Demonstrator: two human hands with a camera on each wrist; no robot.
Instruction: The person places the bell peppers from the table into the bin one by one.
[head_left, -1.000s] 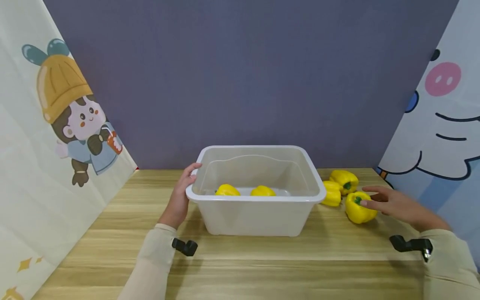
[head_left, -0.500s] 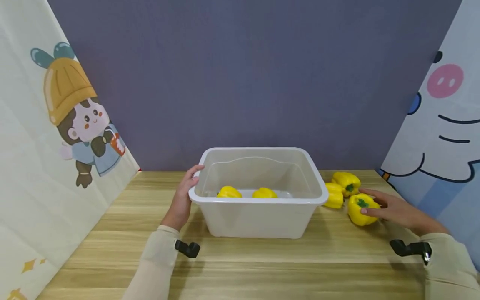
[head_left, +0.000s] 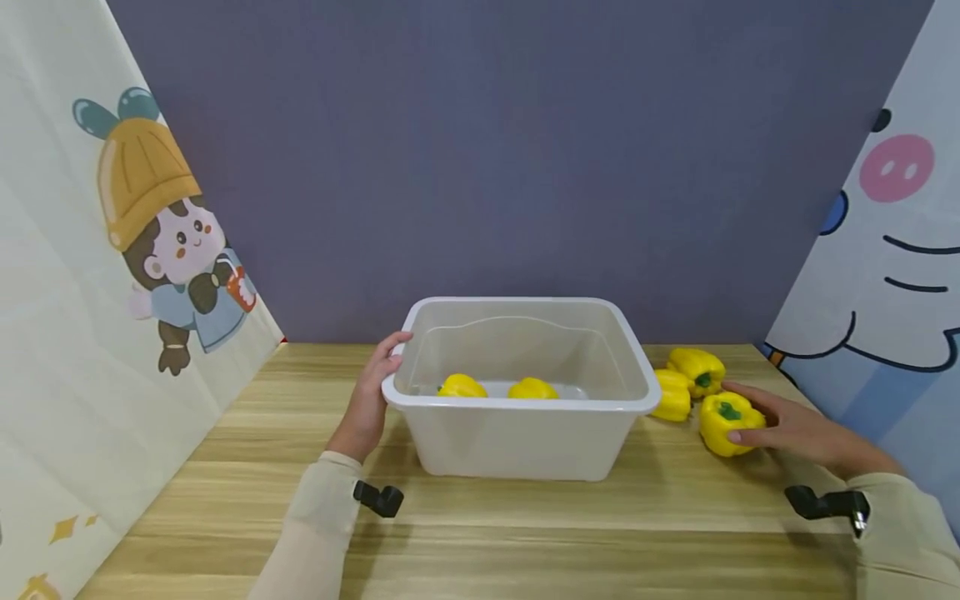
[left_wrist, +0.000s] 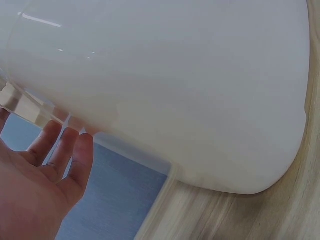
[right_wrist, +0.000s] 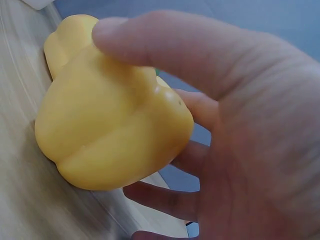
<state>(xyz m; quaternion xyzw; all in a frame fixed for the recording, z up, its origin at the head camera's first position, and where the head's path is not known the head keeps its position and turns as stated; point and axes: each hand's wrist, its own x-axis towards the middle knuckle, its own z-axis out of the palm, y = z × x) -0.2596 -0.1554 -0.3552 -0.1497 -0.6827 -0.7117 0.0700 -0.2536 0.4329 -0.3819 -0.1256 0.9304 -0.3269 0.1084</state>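
Holding a pepper (head_left: 717, 432) in my right hand (head_left: 804, 429), I gripped the tub (head_left: 521, 440) with my left hand (head_left: 367, 400); two more peppers (head_left: 462, 386) sat inside it.

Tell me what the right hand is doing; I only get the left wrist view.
Observer: The right hand grips a yellow pepper, off to the right of the bin.
Operator: Is anything inside the bin?
Observer: Yes, a left pepper and a right pepper, both partly hidden by the near rim.
Operator: Any others outside?
Observer: Two: a near pepper and a far pepper, also to the bin's right.
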